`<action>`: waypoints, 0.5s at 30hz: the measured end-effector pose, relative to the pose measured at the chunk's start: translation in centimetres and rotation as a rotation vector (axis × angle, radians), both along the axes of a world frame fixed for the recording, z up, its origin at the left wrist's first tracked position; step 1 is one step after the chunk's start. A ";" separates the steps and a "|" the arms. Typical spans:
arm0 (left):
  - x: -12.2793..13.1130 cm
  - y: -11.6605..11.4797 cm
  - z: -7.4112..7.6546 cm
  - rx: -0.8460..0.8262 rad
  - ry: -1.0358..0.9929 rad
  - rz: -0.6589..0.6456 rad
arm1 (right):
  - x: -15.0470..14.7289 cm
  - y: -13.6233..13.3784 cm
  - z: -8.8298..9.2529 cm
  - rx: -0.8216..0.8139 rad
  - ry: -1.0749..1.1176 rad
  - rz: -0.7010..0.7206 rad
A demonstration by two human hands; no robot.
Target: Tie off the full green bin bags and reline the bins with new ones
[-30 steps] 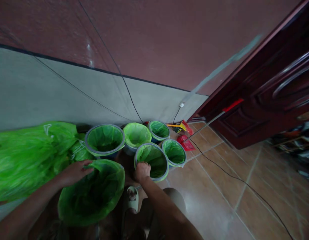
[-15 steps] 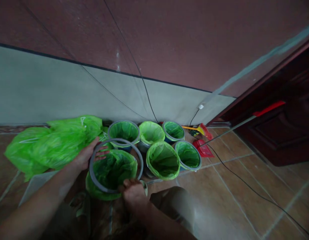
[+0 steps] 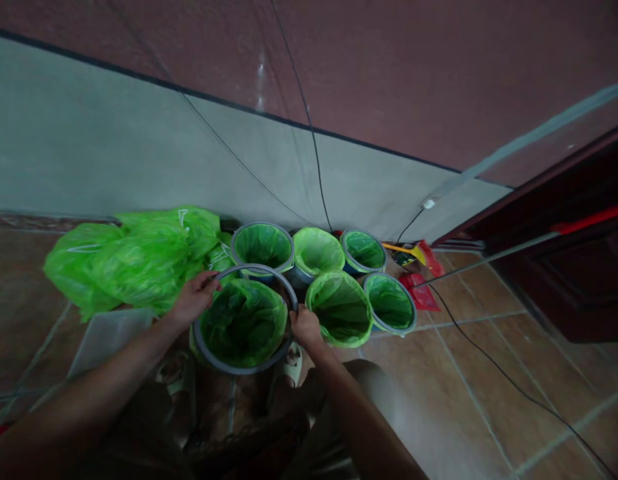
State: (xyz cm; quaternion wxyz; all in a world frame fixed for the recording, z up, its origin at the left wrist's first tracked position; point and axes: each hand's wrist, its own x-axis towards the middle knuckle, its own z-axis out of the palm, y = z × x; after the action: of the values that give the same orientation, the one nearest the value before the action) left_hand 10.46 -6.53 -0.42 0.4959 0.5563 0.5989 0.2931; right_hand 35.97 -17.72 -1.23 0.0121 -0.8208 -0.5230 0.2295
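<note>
Between my two hands is a grey plastic ring [image 3: 223,363], the rim of a trash can, held over the nearest bin, which has a green bag [image 3: 249,313] spread inside it. My left hand [image 3: 196,293] pinches the ring on its left side. On the opposite side my right hand [image 3: 306,325] has its fingers closed round it. The bag's edge shows inside the ring; whether the ring touches the bin is hard to see. Just right of my right hand stands a bin with a loose green bag [image 3: 339,310] and no ring on it.
Behind are more green-lined bins, some with grey rings [image 3: 263,227]. Full-looking green bags [image 3: 143,260] lie at the left by the wall, near a translucent plastic box [image 3: 109,333]. A red dustpan [image 3: 421,292] with a long handle and a black cable [image 3: 489,365] are at right.
My right hand has gone from the ring's near edge to its right side. My left hand's spread fingers have closed on the ring, which now sits more evenly around the bag.
</note>
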 end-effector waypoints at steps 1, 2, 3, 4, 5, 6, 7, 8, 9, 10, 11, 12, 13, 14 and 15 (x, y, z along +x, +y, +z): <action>0.0 0.3 -0.3 0.006 0.136 -0.041 | -0.2 0.2 -0.9 -0.035 -0.016 0.012; -0.1 0.6 -0.6 0.011 0.287 -0.090 | -0.5 0.4 -1.7 -0.050 -0.033 0.022; -0.3 1.0 -1.0 0.015 0.440 -0.142 | -0.7 0.6 -2.4 -0.056 -0.042 0.034; -0.5 1.3 -1.5 0.016 0.581 -0.191 | -1.0 0.7 -3.1 -0.058 -0.047 0.044; -0.8 1.5 -1.9 0.016 0.700 -0.235 | -1.3 0.9 -3.7 -0.059 -0.051 0.052; -1.0 1.7 -2.4 0.015 0.792 -0.272 | -1.5 1.1 -4.2 -0.059 -0.056 0.057; -1.3 1.8 -2.9 0.012 0.852 -0.301 | -1.7 1.2 -4.7 -0.059 -0.062 0.061; -1.5 1.9 -3.4 0.006 0.887 -0.320 | -1.9 1.4 -5.1 -0.059 -0.070 0.065; -1.7 1.9 -3.9 -0.001 0.903 -0.330 | -2.0 1.5 -5.4 -0.061 -0.075 0.075; -1.8 2.0 -4.4 -0.005 0.906 -0.335 | -2.2 1.6 -5.7 -0.064 -0.077 0.090; -1.9 2.0 -4.8 -0.010 0.904 -0.336 | -2.3 1.6 -6.0 -0.069 -0.076 0.107; -1.9 2.1 -5.2 -0.017 0.900 -0.336 | -2.4 1.7 -6.2 -0.074 -0.073 0.126; -1.9 2.2 -5.4 -0.025 0.897 -0.335 | -2.4 1.7 -6.4 -0.081 -0.069 0.138; -1.8 2.3 -5.6 -0.028 0.894 -0.335 | -2.5 1.8 -6.5 -0.089 -0.064 0.138; -1.8 2.4 -5.7 -0.030 0.892 -0.335 | -2.5 1.8 -6.5 -0.098 -0.061 0.128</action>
State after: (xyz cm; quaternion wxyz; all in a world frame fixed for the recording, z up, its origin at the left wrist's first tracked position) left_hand 8.70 -4.13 -6.11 0.2387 0.7097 0.6595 -0.0670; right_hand 33.44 -15.93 -7.78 -0.0588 -0.7920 -0.5624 0.2301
